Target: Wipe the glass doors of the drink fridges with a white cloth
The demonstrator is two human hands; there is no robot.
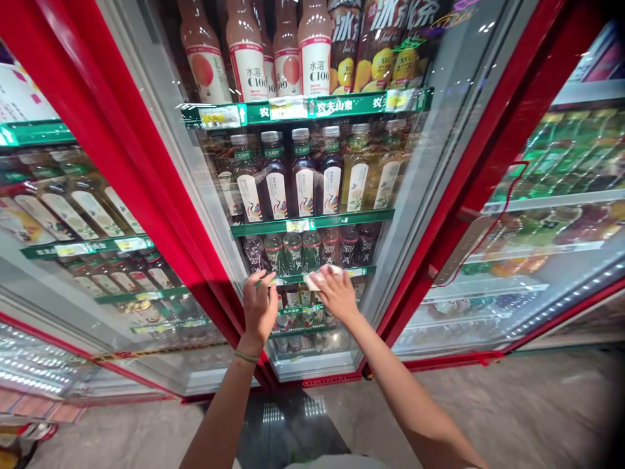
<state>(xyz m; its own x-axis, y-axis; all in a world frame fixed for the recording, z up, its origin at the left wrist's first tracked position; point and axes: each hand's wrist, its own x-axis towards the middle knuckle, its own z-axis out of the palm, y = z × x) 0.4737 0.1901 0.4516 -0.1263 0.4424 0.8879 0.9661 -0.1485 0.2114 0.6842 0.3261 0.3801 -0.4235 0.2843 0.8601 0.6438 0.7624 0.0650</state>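
Your right hand (338,293) is stretched forward with its back toward you, the fingers almost straight and close together, and it has hold of a white cloth (315,281). The cloth lies under the fingers, at the glass door (317,369), in front of a low shelf. Your left hand (260,309) is raised at the left side of the same door; its fingers are loosely bent and a little spread, and I see nothing held in them. Whether these fingertips touch the glass, I cannot tell. Both your arms reach up from the lower edge of the view, and a thin band (247,356) goes around the left wrist.

The glass is upright, with some reflections on it, in a red frame (146,176). Below is a grey floor (375,417), with a dark shiny area before the door.

The glass stands between your hands and the drinks. Behind it, dark bottles (305,179) with white labels stand in a row on the middle shelf, and pink bottles (244,58) stand on the shelf above. To the right of your right hand, a long handle (461,251) sits at the red frame, with a red cord (510,195) near it. More bottles (83,202) stand behind the glass on the left.
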